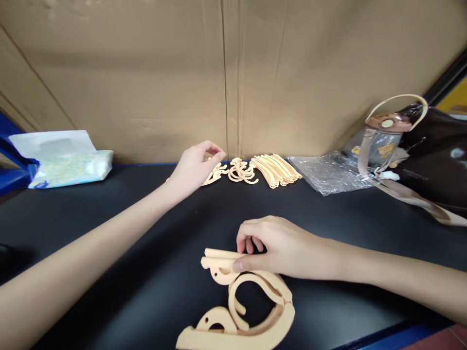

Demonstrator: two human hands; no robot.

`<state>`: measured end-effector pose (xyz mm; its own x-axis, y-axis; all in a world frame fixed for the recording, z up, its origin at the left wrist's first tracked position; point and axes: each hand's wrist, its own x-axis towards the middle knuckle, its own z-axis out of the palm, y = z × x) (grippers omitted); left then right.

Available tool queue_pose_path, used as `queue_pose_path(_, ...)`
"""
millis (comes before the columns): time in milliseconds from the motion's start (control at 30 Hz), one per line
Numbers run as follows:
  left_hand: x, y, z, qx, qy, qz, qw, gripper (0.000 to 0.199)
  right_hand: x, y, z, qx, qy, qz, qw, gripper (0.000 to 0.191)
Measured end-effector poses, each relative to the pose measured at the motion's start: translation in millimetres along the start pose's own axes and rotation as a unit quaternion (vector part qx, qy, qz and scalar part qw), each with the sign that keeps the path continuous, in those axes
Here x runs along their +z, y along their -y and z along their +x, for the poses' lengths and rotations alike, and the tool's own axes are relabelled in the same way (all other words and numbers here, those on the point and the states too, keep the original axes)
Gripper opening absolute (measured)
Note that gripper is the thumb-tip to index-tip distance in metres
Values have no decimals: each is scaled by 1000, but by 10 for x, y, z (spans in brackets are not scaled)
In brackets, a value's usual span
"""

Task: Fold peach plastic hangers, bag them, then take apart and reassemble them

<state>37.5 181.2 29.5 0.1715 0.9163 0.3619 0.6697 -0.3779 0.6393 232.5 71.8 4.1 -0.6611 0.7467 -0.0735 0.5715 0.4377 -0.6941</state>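
On the black table (109,233), the right hand (280,245) pinches the stacked pale wooden curved assembly (248,301); the left hand (195,165), fingers pressed together, pinches a loose wooden cut-out piece (215,174), apparently fetching it for fitting.

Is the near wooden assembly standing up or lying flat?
Standing. The wooden assembly rests on its curved base on the black table, rising to the right hand, whose grip steadies its top.

On the worktop (109,233), the wooden model (248,301) lies before me, loose pieces (255,170) behind it, tissues (65,163) far left, bag (434,160) far right.
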Motion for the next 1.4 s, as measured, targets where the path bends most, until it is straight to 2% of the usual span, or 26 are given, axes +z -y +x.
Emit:
queue_pose_path(100, 84, -122, -82, 27, 66, -18, 997, 25, -46, -120, 47, 18, -9, 66, 998, 24)
queue_pose_path(233, 149, -189, -151, 65, 148, -36, 986, 24, -64, -183, 45, -4, -89, -77, 993, 14)
queue_pose_path(333, 172, -192, -175, 66, 179, -46, 980, 24, -69, -181, 29, -7, -104, -137, 985, 11)
queue_pose_path(433, 194, -172, -182, 30, 163, -45, 985, 28, -106, -210, 49, 24, -140, -96, 985, 8)
queue_pose_path(567, 235, -178, -211, -22, 141, -87, 986, 37, -199, -318, 108, 41, -229, 35, 972, 6)
queue_pose_path(667, 279, -234, -264, -78, 181, -158, 968, 35, -257, -401, 137, 17, -280, 93, 955, 11)
queue_pose_path(767, 335, -299, -319, -131, 220, -244, 935, 22, -301, -449, 153, 9, -297, 80, 952, 14)
queue_pose_path(867, 394, -333, -354, -166, 197, -304, 917, 16, -368, -464, 159, 20, -308, 9, 951, 16)
queue_pose_path(933, 426, -342, -369, -183, 181, -328, 909, 17, -426, -466, 156, 46, -303, -107, 946, 19)
queue_pose_path(1033, 445, -360, -398, -202, 197, -345, 895, 15, -491, -471, 147, 68, -256, -313, 912, 23)
queue_pose_path(1100, 436, -388, -423, -211, 217, -346, 888, 17, -506, -476, 140, 55, -231, -399, 885, 28)
queue_pose_path(1267, 399, -499, -476, -215, 241, -326, 888, 19, -482, -449, 121, 12, -188, -537, 822, 32)
queue_pose_path(1333, 408, -537, -489, -210, 241, -309, 896, 17, -470, -423, 116, 3, -165, -555, 815, 32)
queue_pose_path(1400, 434, -553, -506, -196, 234, -283, 909, 18, -467, -400, 117, 20, -149, -549, 822, 30)
